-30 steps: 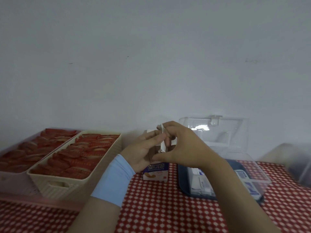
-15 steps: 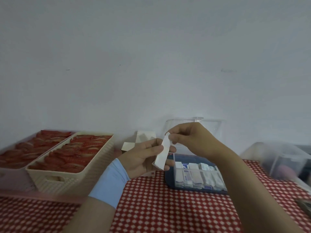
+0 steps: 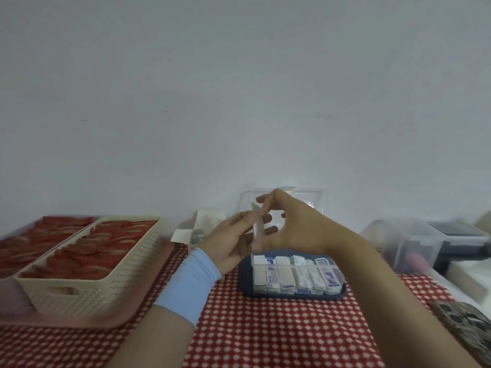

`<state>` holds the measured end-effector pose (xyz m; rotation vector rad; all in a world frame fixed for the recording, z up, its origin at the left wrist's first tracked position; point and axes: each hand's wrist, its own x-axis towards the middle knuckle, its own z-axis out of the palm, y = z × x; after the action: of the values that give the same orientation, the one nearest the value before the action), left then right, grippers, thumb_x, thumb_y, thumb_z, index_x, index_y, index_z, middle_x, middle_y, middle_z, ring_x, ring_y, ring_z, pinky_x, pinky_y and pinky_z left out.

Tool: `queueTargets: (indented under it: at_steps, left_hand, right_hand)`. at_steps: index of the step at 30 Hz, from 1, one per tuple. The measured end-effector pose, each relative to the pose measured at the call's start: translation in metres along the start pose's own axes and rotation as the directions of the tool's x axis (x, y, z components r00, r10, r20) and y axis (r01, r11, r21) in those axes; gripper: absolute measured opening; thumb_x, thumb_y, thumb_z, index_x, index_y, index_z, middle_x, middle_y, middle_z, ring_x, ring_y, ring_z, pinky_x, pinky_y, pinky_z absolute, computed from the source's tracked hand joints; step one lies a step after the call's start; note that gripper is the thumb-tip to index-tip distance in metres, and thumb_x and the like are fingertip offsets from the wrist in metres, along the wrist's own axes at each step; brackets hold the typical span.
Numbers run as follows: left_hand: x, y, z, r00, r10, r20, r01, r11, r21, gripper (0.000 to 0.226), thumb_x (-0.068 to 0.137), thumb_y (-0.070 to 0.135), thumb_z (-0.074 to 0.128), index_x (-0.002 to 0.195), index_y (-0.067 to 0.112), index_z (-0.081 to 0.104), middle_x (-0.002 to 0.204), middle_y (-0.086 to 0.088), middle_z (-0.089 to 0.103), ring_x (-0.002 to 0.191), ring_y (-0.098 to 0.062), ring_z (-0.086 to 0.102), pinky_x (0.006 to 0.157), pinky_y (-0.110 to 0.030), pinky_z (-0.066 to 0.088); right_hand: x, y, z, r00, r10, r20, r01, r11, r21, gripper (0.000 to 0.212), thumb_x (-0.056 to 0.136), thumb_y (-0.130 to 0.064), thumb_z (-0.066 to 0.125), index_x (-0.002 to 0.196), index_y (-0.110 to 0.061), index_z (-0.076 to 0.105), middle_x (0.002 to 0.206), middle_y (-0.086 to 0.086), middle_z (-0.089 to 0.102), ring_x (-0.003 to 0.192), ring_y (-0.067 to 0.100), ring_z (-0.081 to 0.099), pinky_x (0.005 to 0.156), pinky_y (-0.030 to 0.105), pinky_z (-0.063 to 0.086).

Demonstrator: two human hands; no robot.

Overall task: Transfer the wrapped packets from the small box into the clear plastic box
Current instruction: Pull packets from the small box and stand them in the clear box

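— What sort of place is this?

— A home table, by the look of it, turned into a sorting corner. A red-and-white checked cloth (image 3: 265,328) lies under the left hand (image 3: 228,245) and the right hand (image 3: 297,229), with a plain white wall (image 3: 239,102) close behind them.

— And the sorting?

— Left of the left hand, a cream basket (image 3: 106,285) packed with red sachets (image 3: 101,251) stands on a pink tray (image 3: 148,296). Below the right hand, a clear box (image 3: 292,265) holds a row of white packets (image 3: 283,260). Farther right are blurred storage tubs (image 3: 409,248).

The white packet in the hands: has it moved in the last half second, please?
Yes. The packet has shifted right, and now stands over the left end of the clear plastic box rather than beside it.
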<state>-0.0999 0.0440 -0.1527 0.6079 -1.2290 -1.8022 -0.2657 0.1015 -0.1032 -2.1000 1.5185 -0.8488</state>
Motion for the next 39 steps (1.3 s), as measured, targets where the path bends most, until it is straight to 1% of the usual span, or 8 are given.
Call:
queueTargets:
  at_steps: [2, 8, 11, 14, 17, 23, 28, 39]
  left_hand:
    - [0.004, -0.002, 0.007, 1.0, 0.007, -0.019, -0.007, 1.0, 0.014, 0.045, 0.095, 0.033, 0.057, 0.128, 0.003, 0.062, 0.123, -0.012, 0.069, 0.102, -0.021, 0.072, 0.073, -0.031, 0.059]
    - [0.005, -0.007, 0.019, 0.997, -0.021, 0.071, 0.022, 1.0, -0.007, 0.028, 0.104, 0.024, 0.045, 0.105, 0.003, 0.064, 0.079, 0.0, 0.072, 0.072, -0.009, 0.071, 0.058, -0.021, 0.055]
    - [0.008, -0.007, 0.021, 0.994, -0.022, 0.104, 0.019, 1.0, 0.023, 0.034, 0.103, 0.024, 0.05, 0.122, -0.003, 0.061, 0.099, -0.01, 0.069, 0.09, -0.019, 0.069, 0.073, -0.028, 0.058]
    - [0.009, -0.007, 0.027, 0.984, -0.075, 0.164, 0.074, 0.997, 0.012, 0.037, 0.094, 0.022, 0.056, 0.122, -0.002, 0.059, 0.101, -0.01, 0.072, 0.086, -0.024, 0.071, 0.073, -0.031, 0.06]
    - [0.01, -0.007, 0.031, 0.96, -0.108, 0.26, 0.088, 0.992, 0.087, 0.043, 0.09, 0.023, 0.055, 0.123, -0.003, 0.057, 0.101, -0.008, 0.071, 0.082, -0.022, 0.072, 0.072, -0.03, 0.06]
    - [0.014, -0.013, 0.037, 0.941, -0.152, 0.302, 0.095, 0.976, 0.194, 0.04, 0.089, 0.025, 0.055, 0.12, -0.001, 0.059, 0.101, -0.007, 0.074, 0.083, -0.02, 0.071, 0.072, -0.029, 0.058]
    - [0.023, -0.014, 0.047, 0.94, -0.178, 0.292, 0.138, 0.979, 0.151, 0.043, 0.089, 0.022, 0.057, 0.125, -0.003, 0.054, 0.102, -0.009, 0.073, 0.083, -0.023, 0.071, 0.073, -0.031, 0.06]
    - [0.049, -0.017, 0.052, 0.976, -0.171, 0.136, 0.126, 0.949, 0.288, 0.027, 0.103, 0.023, 0.051, 0.118, 0.003, 0.061, 0.113, -0.017, 0.072, 0.105, -0.032, 0.07, 0.093, -0.045, 0.057]
  right_hand:
    - [-0.001, -0.003, 0.001, 0.999, -0.036, -0.003, 0.035, 0.994, -0.106, 0.05, 0.057, -0.042, 0.092, 0.089, -0.029, 0.057, 0.133, -0.027, 0.047, 0.111, -0.005, 0.054, 0.09, 0.025, 0.053]
    - [-0.002, 0.005, -0.003, 0.997, -0.055, -0.062, 0.049, 0.993, -0.104, 0.04, 0.053, -0.045, 0.087, 0.071, -0.022, 0.059, 0.119, -0.016, 0.061, 0.11, 0.003, 0.06, 0.091, 0.035, 0.056]
    - [-0.003, 0.013, -0.017, 1.0, -0.009, -0.012, 0.009, 0.998, 0.066, 0.036, 0.069, -0.053, 0.08, 0.081, -0.021, 0.068, 0.124, -0.02, 0.062, 0.117, -0.004, 0.056, 0.099, 0.029, 0.045]
    - [-0.001, 0.018, -0.035, 0.991, 0.068, -0.112, -0.036, 0.963, 0.269, 0.028, 0.095, -0.039, 0.063, 0.11, -0.017, 0.071, 0.115, -0.004, 0.072, 0.106, 0.008, 0.066, 0.095, 0.032, 0.048]
    - [-0.004, 0.023, -0.047, 0.994, 0.093, -0.052, -0.081, 0.976, 0.202, 0.03, 0.096, -0.023, 0.065, 0.126, -0.022, 0.066, 0.101, -0.004, 0.076, 0.088, 0.006, 0.07, 0.081, 0.021, 0.046]
    - [-0.014, 0.031, -0.059, 0.991, 0.106, 0.085, -0.114, 0.988, 0.105, 0.014, 0.094, -0.016, 0.066, 0.097, -0.018, 0.079, 0.088, -0.001, 0.078, 0.079, 0.007, 0.069, 0.08, 0.031, 0.051]
    - [-0.014, 0.034, -0.07, 0.99, 0.13, 0.05, -0.133, 0.989, 0.068, 0.011, 0.094, -0.017, 0.067, 0.095, -0.014, 0.078, 0.081, -0.004, 0.077, 0.077, 0.012, 0.07, 0.054, 0.008, 0.042]
    - [0.008, 0.061, -0.085, 0.979, 0.205, 0.017, -0.205, 0.978, -0.027, 0.015, 0.092, -0.01, 0.065, 0.094, -0.017, 0.078, 0.076, 0.003, 0.075, 0.062, 0.009, 0.063, 0.05, 0.022, 0.042]
